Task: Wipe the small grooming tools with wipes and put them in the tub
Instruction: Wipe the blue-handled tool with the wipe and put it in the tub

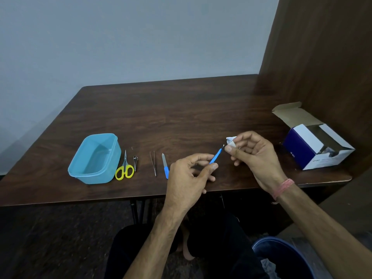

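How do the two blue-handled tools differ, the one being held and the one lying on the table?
The held blue-handled tool is up off the table, pinched by the left hand, its tip at the wipe in the right hand. The blue-handled file lies flat, untouched. The held tool looks thinner with a finer tip; the file's blade is broader. Both have blue handles.

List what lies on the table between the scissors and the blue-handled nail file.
Head view: nail clippers beside the scissors, then tweezers before the nail file.
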